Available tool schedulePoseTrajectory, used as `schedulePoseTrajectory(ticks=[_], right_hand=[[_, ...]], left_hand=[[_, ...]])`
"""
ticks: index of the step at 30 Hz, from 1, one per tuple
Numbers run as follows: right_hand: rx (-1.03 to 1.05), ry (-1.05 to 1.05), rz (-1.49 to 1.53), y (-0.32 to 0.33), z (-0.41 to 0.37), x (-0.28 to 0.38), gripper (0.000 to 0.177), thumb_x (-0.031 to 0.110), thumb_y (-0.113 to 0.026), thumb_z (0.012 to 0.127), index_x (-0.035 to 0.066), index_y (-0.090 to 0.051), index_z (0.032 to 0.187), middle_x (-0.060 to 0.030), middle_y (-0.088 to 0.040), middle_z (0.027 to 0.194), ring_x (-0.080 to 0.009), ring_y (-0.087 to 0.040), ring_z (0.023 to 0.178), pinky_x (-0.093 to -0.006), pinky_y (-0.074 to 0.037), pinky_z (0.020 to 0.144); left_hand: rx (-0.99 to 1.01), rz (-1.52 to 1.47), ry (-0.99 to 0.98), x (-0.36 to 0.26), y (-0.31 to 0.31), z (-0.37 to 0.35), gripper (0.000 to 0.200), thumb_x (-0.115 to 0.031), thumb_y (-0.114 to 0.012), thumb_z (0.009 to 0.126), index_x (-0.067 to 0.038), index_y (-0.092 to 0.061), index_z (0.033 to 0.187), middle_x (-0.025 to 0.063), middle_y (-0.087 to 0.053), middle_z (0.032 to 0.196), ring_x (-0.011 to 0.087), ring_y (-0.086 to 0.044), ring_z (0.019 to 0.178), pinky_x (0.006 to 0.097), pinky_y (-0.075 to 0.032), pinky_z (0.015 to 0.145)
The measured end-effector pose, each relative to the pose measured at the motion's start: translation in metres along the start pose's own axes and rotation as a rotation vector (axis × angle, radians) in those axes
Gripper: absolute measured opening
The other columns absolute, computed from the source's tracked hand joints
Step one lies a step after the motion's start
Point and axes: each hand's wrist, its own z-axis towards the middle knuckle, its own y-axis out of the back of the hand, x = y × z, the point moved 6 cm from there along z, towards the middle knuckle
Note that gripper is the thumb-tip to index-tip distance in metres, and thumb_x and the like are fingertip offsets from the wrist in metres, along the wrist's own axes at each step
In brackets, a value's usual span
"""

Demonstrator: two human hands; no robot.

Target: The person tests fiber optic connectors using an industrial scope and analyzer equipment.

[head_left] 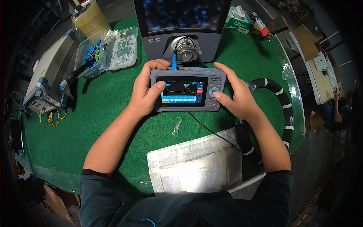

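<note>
Between my two hands is a grey handheld optical tester (181,106), its lit screen (179,92) showing a yellow trace with peaks above a table of values. My left hand (145,89) grips its left side, thumb over the screen's edge. My right hand (238,94) wraps the right side, with the thumb at the round button pad (214,92). A blue fibre connector (174,62) is plugged into the top edge. From beneath the tester a thin black cable (211,131) runs down to the right. Behind it stands a larger grey machine (155,47) with a dark screen.
A coil of black cable (289,121) with white bands lies right. Clear tubs of white (123,51) and blue-green connectors (92,53) sit left, beside a grey instrument (47,72). A taped white pad (196,170) lies in front. A green tissue box (239,22) stands back right.
</note>
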Motion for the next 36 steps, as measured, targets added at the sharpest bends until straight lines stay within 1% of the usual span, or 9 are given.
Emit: schedulePoseTrajectory(ticks=[6,8,9,12,16,24,29,30,36], right_hand=[[-0.133,0.166,-0.267,-0.001,-0.005,0.014,0.076,0.027,-0.072,0.088,-0.003,-0.043,0.15,-0.0255,-0.046,0.154,-0.0417,-0.049,0.14,-0.0493,-0.038,0.118],[-0.201,0.373,-0.477,-0.004,-0.01,0.03,0.073,0.03,-0.075,0.086,0.006,-0.048,0.149,-0.0244,-0.043,0.156,-0.0443,-0.048,0.139,-0.0608,-0.037,0.115],[-0.196,0.376,-0.476,-0.006,-0.01,0.035,0.073,0.03,-0.075,0.086,0.006,-0.048,0.149,-0.0244,-0.043,0.156,-0.0443,-0.048,0.139,-0.0608,-0.037,0.115],[-0.038,0.481,-0.609,-0.032,-0.015,0.054,0.067,0.037,-0.079,0.081,0.029,-0.056,0.143,-0.0198,-0.043,0.158,-0.0466,-0.045,0.14,-0.0743,-0.037,0.107],[0.03,0.471,-0.816,-0.044,-0.015,0.061,0.073,0.043,-0.087,0.07,0.032,-0.06,0.136,-0.0143,-0.035,0.164,-0.0466,-0.037,0.145,-0.0763,-0.037,0.106],[0.083,0.477,-0.872,-0.06,-0.016,0.058,0.07,0.05,-0.088,0.067,0.034,-0.065,0.131,-0.0121,-0.032,0.165,-0.0457,-0.029,0.15,-0.0747,-0.033,0.11],[-0.005,0.491,-0.76,-0.048,-0.017,0.057,0.073,0.048,-0.085,0.073,0.032,-0.058,0.139,-0.0153,-0.032,0.165,-0.0484,-0.033,0.148,-0.0777,-0.035,0.104],[-0.02,0.495,-0.752,-0.046,-0.017,0.056,0.066,0.049,-0.078,0.082,0.032,-0.055,0.141,-0.0161,-0.033,0.164,-0.0486,-0.035,0.147,-0.0793,-0.034,0.103],[-0.08,0.491,-0.762,-0.042,-0.018,0.052,0.051,0.052,-0.065,0.093,0.031,-0.058,0.14,-0.0159,-0.037,0.162,-0.0475,-0.036,0.146,-0.0795,-0.032,0.105]], left_hand=[[-0.014,-0.014,-0.073,-0.001,0.001,0.0,0.047,-0.035,-0.063,0.095,0.001,-0.052,0.125,0.0165,-0.056,0.133,0.0232,-0.055,0.122,0.037,-0.042,0.106],[-0.016,-0.009,-0.038,-0.002,-0.001,-0.001,0.05,-0.038,-0.062,0.094,0.001,-0.051,0.125,0.0169,-0.055,0.134,0.0238,-0.053,0.124,0.0381,-0.04,0.108],[-0.013,-0.003,-0.004,-0.002,-0.001,-0.001,0.053,-0.04,-0.06,0.092,0.001,-0.051,0.124,0.0174,-0.053,0.136,0.0245,-0.05,0.126,0.0392,-0.037,0.11],[-0.014,0.002,-0.01,-0.003,-0.002,-0.001,0.053,-0.041,-0.06,0.092,0.001,-0.051,0.125,0.0178,-0.053,0.136,0.0249,-0.051,0.126,0.0396,-0.037,0.11],[-0.013,0.007,-0.018,-0.001,-0.001,0.0,0.054,-0.041,-0.06,0.093,0.001,-0.051,0.125,0.018,-0.054,0.136,0.0251,-0.051,0.125,0.0399,-0.038,0.11],[-0.027,-0.02,-0.072,-0.001,-0.001,-0.001,0.048,-0.035,-0.065,0.096,0.001,-0.052,0.126,0.0168,-0.057,0.133,0.024,-0.056,0.121,0.0379,-0.043,0.106],[-0.023,-0.013,-0.077,0.001,0.0,0.0,0.05,-0.036,-0.064,0.096,0.001,-0.052,0.126,0.0165,-0.056,0.133,0.024,-0.056,0.121,0.0376,-0.043,0.105],[-0.021,0.0,-0.085,0.001,0.0,-0.001,0.05,-0.037,-0.064,0.096,0.001,-0.052,0.126,0.0166,-0.056,0.133,0.024,-0.055,0.121,0.0375,-0.043,0.105],[-0.028,-0.007,-0.071,0.001,0.0,-0.002,0.051,-0.037,-0.064,0.095,0.001,-0.052,0.127,0.0177,-0.056,0.134,0.0252,-0.056,0.121,0.0387,-0.042,0.106]])
